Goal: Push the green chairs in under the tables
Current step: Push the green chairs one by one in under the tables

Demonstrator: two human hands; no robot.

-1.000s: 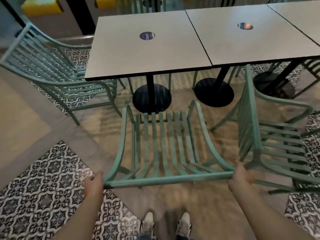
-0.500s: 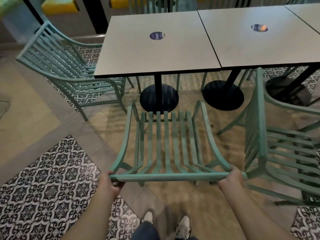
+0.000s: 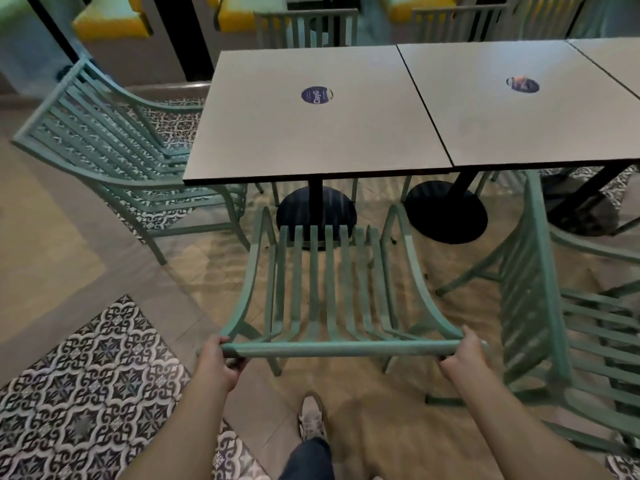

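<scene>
- Left hand [image 3: 217, 363] and right hand [image 3: 460, 355], fingers curled, grip the middle chair's [image 3: 332, 289] top rail.
- It faces the left table [image 3: 311, 133], seat front at the edge.
- Two more near chairs: left [image 3: 114, 150], right [image 3: 554, 306].
- Three tabletops show.

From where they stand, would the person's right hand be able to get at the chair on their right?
Probably yes. The right hand grips the top rail of the middle chair, and the chair on the right has its back just beside that hand with nothing between. It would have to let go first.

"Clayo" (blurry) on table sticker [image 3: 316, 95]
</scene>
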